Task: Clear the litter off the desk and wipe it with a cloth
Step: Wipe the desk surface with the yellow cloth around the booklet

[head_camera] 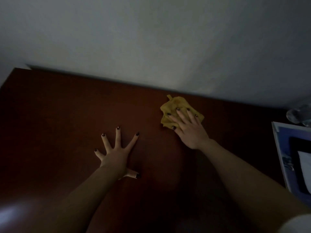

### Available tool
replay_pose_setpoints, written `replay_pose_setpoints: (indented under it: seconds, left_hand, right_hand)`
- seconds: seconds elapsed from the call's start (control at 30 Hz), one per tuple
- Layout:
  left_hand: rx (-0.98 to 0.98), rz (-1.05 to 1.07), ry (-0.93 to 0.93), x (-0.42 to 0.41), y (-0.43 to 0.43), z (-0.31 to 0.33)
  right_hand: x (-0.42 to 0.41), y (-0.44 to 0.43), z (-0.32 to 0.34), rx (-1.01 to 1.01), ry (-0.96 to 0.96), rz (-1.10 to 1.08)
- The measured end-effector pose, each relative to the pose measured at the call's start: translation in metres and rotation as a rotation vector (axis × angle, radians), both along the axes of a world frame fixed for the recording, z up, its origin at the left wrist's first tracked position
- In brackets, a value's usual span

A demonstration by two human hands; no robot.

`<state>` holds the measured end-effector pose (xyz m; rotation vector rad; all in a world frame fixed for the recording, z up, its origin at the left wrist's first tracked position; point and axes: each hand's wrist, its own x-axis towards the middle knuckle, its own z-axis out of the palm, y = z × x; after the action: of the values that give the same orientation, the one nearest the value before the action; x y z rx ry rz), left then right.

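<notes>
A crumpled yellow cloth (175,108) lies on the dark reddish-brown desk (67,115), near the back edge by the wall. My right hand (190,128) presses flat on the cloth with straight fingers, covering its near right part. My left hand (116,152) rests flat on the bare desk to the left, fingers spread wide, holding nothing. The scene is dim.
A pale wall rises right behind the desk. At the right edge stands a clear glass or plastic object (297,115), blurred. In front of it lies a blue-and-white stack of papers or a tray (286,148) with a dark item on it.
</notes>
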<state>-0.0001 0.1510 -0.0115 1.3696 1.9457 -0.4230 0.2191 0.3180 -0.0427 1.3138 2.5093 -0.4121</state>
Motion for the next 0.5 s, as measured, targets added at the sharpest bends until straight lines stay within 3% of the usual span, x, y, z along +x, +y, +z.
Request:
replay_pose_setpoints:
  seconds: [0.27,0.5]
  left_hand:
    - [0.014,-0.008,0.003,0.0,-0.001,-0.003]
    - [0.022,-0.009,-0.015,0.0,0.0,0.003]
  right_hand:
    - [-0.002,0.065,0.003,-0.092,-0.024,-0.356]
    - [0.033,-0.059,0.009,-0.018,-0.103,0.122]
